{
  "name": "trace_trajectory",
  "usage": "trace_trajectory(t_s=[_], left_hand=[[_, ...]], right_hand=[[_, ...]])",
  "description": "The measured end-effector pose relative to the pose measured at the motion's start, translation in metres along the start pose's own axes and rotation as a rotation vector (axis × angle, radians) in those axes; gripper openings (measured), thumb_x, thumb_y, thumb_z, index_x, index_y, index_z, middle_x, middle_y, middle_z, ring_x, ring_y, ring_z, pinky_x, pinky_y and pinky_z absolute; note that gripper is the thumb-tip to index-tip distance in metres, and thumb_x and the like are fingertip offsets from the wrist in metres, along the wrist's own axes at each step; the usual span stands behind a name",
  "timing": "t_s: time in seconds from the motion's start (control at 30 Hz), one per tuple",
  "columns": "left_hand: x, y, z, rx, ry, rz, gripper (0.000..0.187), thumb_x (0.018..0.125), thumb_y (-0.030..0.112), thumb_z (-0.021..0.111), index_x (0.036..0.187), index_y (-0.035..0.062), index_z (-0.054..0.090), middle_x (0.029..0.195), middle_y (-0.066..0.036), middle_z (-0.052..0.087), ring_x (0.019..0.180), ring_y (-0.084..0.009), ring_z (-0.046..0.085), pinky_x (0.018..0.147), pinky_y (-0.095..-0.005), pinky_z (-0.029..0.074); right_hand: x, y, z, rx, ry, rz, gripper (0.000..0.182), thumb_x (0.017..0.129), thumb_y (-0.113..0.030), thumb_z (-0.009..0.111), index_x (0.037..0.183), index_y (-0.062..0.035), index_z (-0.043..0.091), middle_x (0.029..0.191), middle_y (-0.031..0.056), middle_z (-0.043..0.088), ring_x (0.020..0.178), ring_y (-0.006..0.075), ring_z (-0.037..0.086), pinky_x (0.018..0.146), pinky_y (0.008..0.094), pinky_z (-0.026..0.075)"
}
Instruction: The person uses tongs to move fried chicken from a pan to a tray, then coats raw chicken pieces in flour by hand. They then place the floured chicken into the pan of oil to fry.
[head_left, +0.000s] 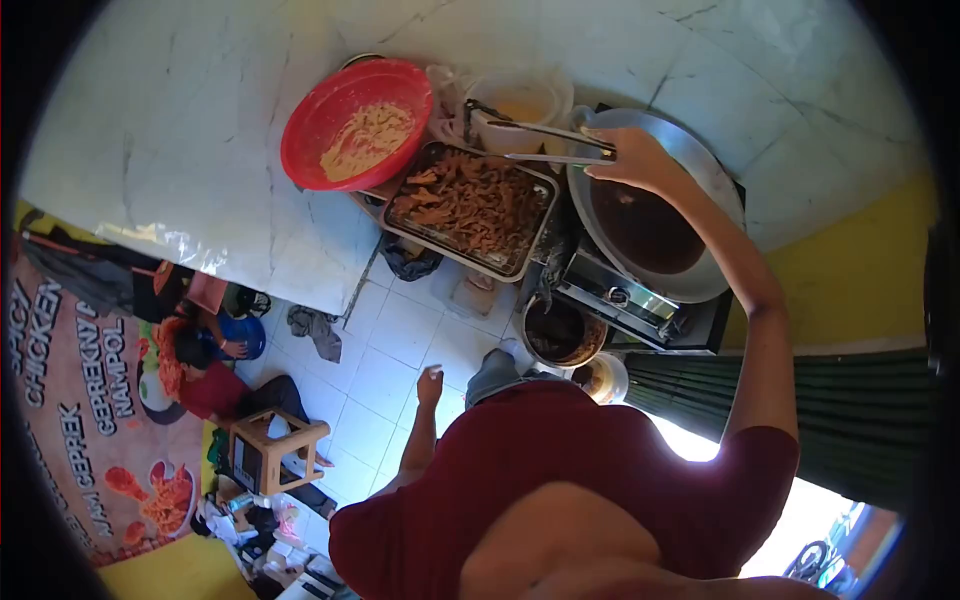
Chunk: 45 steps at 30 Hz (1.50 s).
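My right hand point(635, 158) is closed around the handle end of metal tongs point(555, 142), at the near side of a large wok point(708, 160) of dark liquid. The tongs reach left over a clear tub point(520, 98) and the upper edge of a tray point(522, 268) heaped with brown fried pieces. Their tips are dark, and I see no food clearly between them. My left hand point(430, 386) hangs low over the tiled floor with fingers drawn together, near a small white spot too small to name.
A red bowl point(300, 140) of floury pieces stands left of the tray. The wok sits on a stove point(620, 297); a dark pot point(560, 330) is below. Another person point(215, 388) sits on the floor beside a wooden stool point(262, 455), near a food banner point(85, 400).
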<state>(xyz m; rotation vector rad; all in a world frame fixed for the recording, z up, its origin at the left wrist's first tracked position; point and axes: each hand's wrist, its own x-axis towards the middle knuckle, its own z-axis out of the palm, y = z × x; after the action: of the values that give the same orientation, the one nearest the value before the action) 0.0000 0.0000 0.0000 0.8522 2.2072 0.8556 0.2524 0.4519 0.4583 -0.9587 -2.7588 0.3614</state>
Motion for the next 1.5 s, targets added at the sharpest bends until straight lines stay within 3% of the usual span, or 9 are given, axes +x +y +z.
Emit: trace_trajectory(t_s=[0.1,0.17,0.2,0.37,0.53,0.87,1.2,1.4,1.5], left_hand=[[0.044,0.096,-0.006,-0.08,-0.02,0.095,0.024,0.081,0.02,0.055,0.102,0.0098,0.061,0.089,-0.013,0.064,0.083,-0.0248,0.061,0.074,-0.0337,0.047],[0.087,0.161,-0.01,-0.115,-0.011,0.367,0.025,0.085,0.024,0.056,0.105,0.0093,0.059,0.089,-0.013,0.063,0.085,-0.0235,0.06,0.075,-0.0316,0.047],[0.097,0.19,-0.01,-0.176,-0.06,0.374,0.025,0.084,0.021,0.059,0.104,0.0068,0.059,0.097,-0.012,0.062,0.091,-0.0184,0.059,0.079,-0.0294,0.045],[0.1,0.321,0.001,-0.473,-0.244,0.448,0.034,0.083,0.029,0.062,0.109,0.0085,0.058,0.102,-0.01,0.06,0.09,-0.0198,0.059,0.077,-0.0313,0.045],[0.077,0.388,0.013,-0.311,-0.29,0.435,0.045,0.072,0.035,0.071,0.107,0.0083,0.06,0.097,-0.01,0.06,0.089,-0.02,0.058,0.074,-0.0308,0.046],[0.089,0.382,0.038,-0.26,-0.26,0.471,0.042,0.068,0.03,0.074,0.103,0.0084,0.062,0.094,-0.01,0.06,0.084,-0.0208,0.057,0.074,-0.0325,0.046],[0.099,0.371,0.048,-0.323,-0.272,0.49,0.049,0.067,0.031,0.077,0.105,0.0049,0.061,0.094,-0.011,0.058,0.083,-0.0191,0.056,0.071,-0.0295,0.047],[0.086,0.378,0.044,-0.315,-0.216,0.493,0.04,0.069,0.027,0.075,0.101,0.007,0.063,0.093,-0.01,0.059,0.084,-0.0199,0.056,0.074,-0.032,0.046],[0.091,0.374,0.047,-0.337,-0.245,0.479,0.04,0.069,0.027,0.074,0.101,0.0068,0.063,0.094,-0.01,0.059,0.084,-0.0199,0.056,0.074,-0.0317,0.046]], right_hand=[[-0.057,0.024,-0.03,0.002,0.107,0.093,0.054,0.064,-0.029,0.069,0.111,-0.0042,0.058,0.081,0.0197,0.062,0.078,0.0336,0.06,0.069,0.0389,0.046],[-0.102,0.032,-0.057,-0.07,0.074,0.277,0.052,0.064,-0.027,0.07,0.109,-0.0032,0.059,0.082,0.0195,0.063,0.078,0.0333,0.06,0.069,0.0388,0.046],[-0.117,0.034,-0.061,-0.041,0.1,0.324,0.051,0.063,-0.026,0.07,0.107,-0.0013,0.06,0.084,0.0194,0.063,0.078,0.0329,0.06,0.07,0.0385,0.046],[-0.17,0.049,-0.064,-0.09,0.042,0.462,0.053,0.062,-0.025,0.07,0.108,-0.0017,0.06,0.083,0.0194,0.063,0.078,0.0317,0.061,0.07,0.0374,0.047],[-0.191,0.062,-0.04,-0.088,-0.021,0.516,0.054,0.06,-0.026,0.07,0.109,-0.0035,0.06,0.081,0.0184,0.063,0.079,0.0301,0.061,0.071,0.0369,0.048],[-0.175,0.083,0.017,-0.113,-0.029,0.482,0.045,0.061,-0.026,0.069,0.101,-0.0057,0.064,0.079,0.0174,0.062,0.08,0.0312,0.06,0.072,0.0395,0.048],[-0.216,0.075,-0.003,-0.105,0.04,0.515,0.044,0.066,-0.026,0.066,0.106,-0.0083,0.062,0.083,0.0164,0.063,0.082,0.0318,0.06,0.073,0.0398,0.047],[-0.243,0.06,-0.03,-0.148,0.132,0.607,0.043,0.069,-0.027,0.066,0.107,-0.0063,0.061,0.088,0.016,0.063,0.086,0.0316,0.059,0.075,0.0399,0.047],[-0.256,0.062,-0.015,-0.176,0.145,0.546,0.044,0.069,-0.027,0.066,0.107,-0.0057,0.06,0.088,0.0156,0.063,0.085,0.0316,0.059,0.075,0.0405,0.047]])
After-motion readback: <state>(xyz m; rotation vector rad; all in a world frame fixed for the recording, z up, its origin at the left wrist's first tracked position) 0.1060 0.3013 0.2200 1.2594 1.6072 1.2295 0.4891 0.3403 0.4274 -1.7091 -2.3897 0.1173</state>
